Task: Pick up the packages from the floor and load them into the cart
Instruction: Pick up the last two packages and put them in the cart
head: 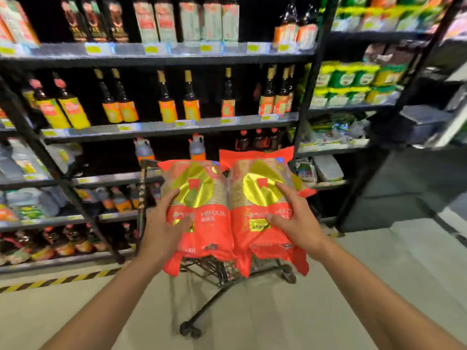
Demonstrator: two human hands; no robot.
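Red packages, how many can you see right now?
3: left package under the left hand, right package under the right hand, third package behind; others may be hidden.
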